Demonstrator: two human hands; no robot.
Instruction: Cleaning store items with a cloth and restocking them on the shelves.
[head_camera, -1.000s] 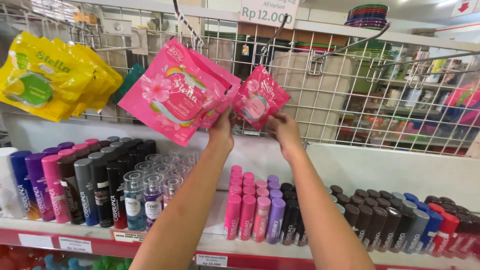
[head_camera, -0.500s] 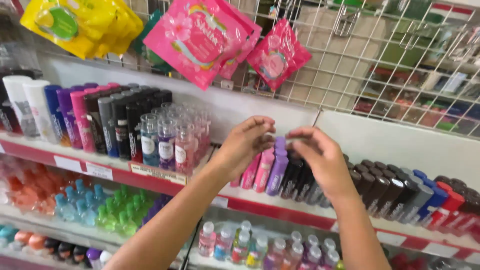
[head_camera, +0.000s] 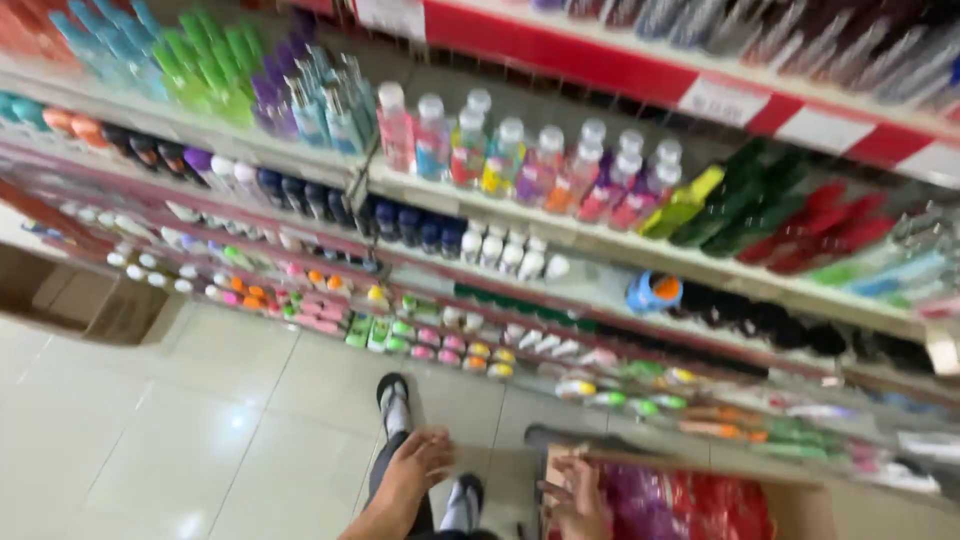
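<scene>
The view is blurred and points down along the shop shelves. My left hand (head_camera: 415, 468) hangs low above my legs, fingers loosely apart, with nothing visible in it. My right hand (head_camera: 577, 503) is at the left edge of an open cardboard box (head_camera: 800, 492) at the bottom right, right beside its flap. The box holds pink and red plastic packets (head_camera: 690, 505). Blur hides whether the right hand's fingers grip anything. My feet in dark sandals and socks (head_camera: 394, 398) stand on the pale tiled floor (head_camera: 180, 440).
Red-edged shelves (head_camera: 620, 55) run from left to right, packed with rows of small coloured bottles (head_camera: 520, 155) and roll-on containers (head_camera: 440, 335). A brown cardboard carton (head_camera: 95, 305) stands on the floor at the left, against the shelf foot.
The view has swung down from the upper shelves and hanging pink packets to the lower shelves and floor. Both hands have dropped from the lipstick-like tubes to the box by my feet.
</scene>
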